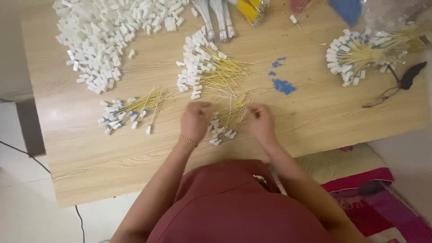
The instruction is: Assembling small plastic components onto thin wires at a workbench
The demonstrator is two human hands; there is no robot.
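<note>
My left hand (196, 120) and my right hand (261, 122) rest on the wooden table (90, 148), fingers curled, on either side of a small bunch of thin yellow wires with white tips (228, 120). Both hands touch this bunch; whether either grips a wire is hard to tell. A gold bracelet sits on my left wrist. A bigger heap of the same tipped wires (204, 67) lies just beyond the hands.
A large pile of loose white plastic pieces (110, 33) fills the far left. More tipped wire bundles lie at the left (128, 111) and far right (357, 56). Blue crumbs (282, 85), a black cord (405, 81) and bundled wires (220, 18) lie farther back.
</note>
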